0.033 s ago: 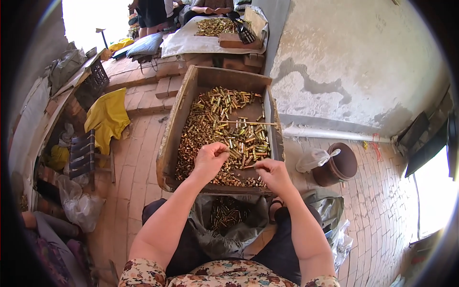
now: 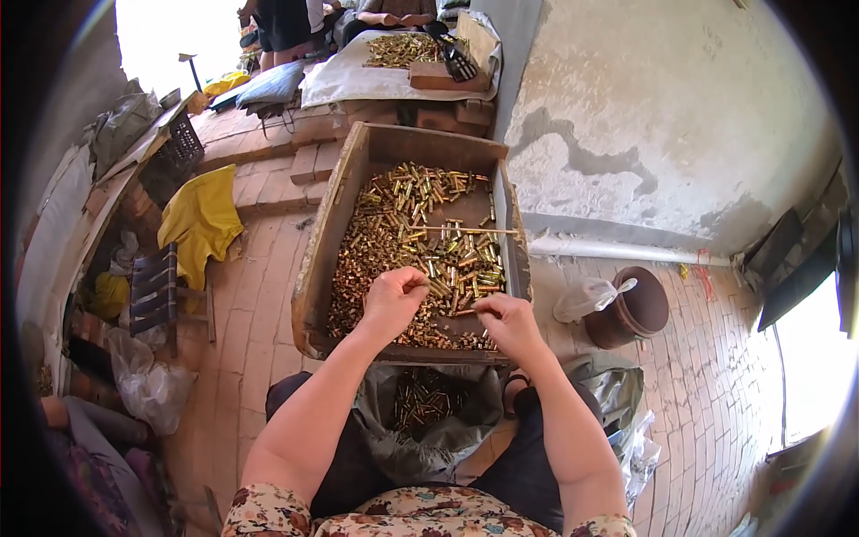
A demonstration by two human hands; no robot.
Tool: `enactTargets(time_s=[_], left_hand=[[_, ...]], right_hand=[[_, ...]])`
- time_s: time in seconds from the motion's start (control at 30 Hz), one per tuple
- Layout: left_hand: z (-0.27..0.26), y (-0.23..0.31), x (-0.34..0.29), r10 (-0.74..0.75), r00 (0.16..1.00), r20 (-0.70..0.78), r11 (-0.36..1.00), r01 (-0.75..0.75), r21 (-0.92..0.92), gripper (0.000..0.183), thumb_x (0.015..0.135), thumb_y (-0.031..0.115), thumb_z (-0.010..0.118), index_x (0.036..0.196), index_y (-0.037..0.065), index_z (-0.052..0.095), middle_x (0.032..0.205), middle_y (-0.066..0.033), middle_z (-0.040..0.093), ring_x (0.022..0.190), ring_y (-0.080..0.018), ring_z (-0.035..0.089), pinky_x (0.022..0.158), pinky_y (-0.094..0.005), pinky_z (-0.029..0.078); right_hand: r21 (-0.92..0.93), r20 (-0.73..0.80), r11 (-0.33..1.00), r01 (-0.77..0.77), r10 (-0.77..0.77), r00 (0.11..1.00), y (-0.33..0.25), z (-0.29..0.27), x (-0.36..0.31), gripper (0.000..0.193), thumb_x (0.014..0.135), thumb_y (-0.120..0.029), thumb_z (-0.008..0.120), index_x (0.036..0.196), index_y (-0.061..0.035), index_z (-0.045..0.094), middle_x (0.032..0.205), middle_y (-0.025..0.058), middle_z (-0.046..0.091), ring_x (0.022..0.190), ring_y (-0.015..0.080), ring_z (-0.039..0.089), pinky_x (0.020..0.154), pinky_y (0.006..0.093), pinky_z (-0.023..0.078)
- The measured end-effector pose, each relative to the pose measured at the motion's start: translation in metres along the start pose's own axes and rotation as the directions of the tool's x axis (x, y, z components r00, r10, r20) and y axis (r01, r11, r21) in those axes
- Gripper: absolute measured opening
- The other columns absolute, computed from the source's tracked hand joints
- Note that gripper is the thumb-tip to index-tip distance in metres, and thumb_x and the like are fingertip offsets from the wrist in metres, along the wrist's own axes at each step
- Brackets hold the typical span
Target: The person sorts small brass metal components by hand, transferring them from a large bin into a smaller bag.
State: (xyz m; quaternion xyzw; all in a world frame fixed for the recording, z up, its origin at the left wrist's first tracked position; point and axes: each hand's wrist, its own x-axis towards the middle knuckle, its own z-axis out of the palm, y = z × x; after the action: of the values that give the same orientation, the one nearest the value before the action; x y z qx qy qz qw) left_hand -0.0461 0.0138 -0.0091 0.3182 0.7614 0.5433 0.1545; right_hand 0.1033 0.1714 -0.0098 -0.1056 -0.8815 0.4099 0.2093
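In front of me stands a wooden tray [image 2: 313, 259] with worn sides. Short brass-coloured metal sleeves [image 2: 358, 259] are heaped along its left and near parts, and longer brass-coloured tubes [image 2: 483, 264] lie loosely at the right. My left hand [image 2: 394, 297] is over the middle of the pile, thumb and fingertips pinched; what they hold is too small to make out. My right hand [image 2: 506, 318], by the near right corner, pinches one slim brass-coloured tube [image 2: 465, 313] pointing left. A thin stick [image 2: 465, 230] spans the tray's right half. Between my legs, a grey-green sack [image 2: 380, 425] holds many similar tubes [image 2: 425, 400].
A brown bucket [image 2: 631, 309] and a tied white plastic bag [image 2: 583, 301] are right of the tray. At left stand a low stool [image 2: 154, 291] and a yellow cloth [image 2: 201, 224]. Beyond, a co-worker's hands [image 2: 400, 19] rest behind a sheet-covered surface [image 2: 358, 88] with more brass pieces.
My right hand has shifted very slightly to the left and up, with the tube still in its fingers. My left hand stays almost in place.
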Motion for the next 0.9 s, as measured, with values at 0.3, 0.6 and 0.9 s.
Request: enactTargets(time_s=[0.3,0.6,0.9], left_hand=[[0.021,0.001,-0.001,0.218,0.966,0.138,0.84,-0.258,0.477,0.011,0.072,0.01,0.06,0.079,0.004,0.065,0.077,-0.0132,0.064,0.073,-0.0301,0.06,0.068,-0.0389,0.046],[0.035,-0.007,0.003,0.24,0.877,0.416,0.584,-0.473,0.659,0.011,0.059,0.005,0.064,0.07,0.004,0.065,0.086,-0.0116,0.058,0.09,-0.029,0.054,0.08,-0.0387,0.039],[0.036,-0.009,-0.001,0.321,0.857,0.403,0.565,-0.515,0.645,0.014,0.061,-0.001,0.057,0.073,0.004,0.064,0.081,-0.012,0.057,0.088,-0.0287,0.053,0.077,-0.0385,0.039]], right_hand=[[-0.431,0.002,0.847,0.311,-0.344,0.939,0.02,0.025,0.026,0.026,0.066,0.004,0.052,0.089,-0.0045,0.061,0.096,0.0106,0.058,0.092,0.0293,0.054,0.077,0.0371,0.044],[-0.592,0.168,0.755,0.284,-0.229,0.959,0.02,0.026,0.022,0.017,0.065,-0.001,0.056,0.08,-0.0074,0.063,0.084,0.0076,0.055,0.087,0.025,0.052,0.074,0.0347,0.041],[-0.6,0.161,0.758,0.253,-0.195,0.967,0.02,0.027,0.013,0.02,0.069,-0.003,0.053,0.085,-0.0094,0.063,0.079,0.008,0.054,0.085,0.0263,0.053,0.074,0.0372,0.041]])
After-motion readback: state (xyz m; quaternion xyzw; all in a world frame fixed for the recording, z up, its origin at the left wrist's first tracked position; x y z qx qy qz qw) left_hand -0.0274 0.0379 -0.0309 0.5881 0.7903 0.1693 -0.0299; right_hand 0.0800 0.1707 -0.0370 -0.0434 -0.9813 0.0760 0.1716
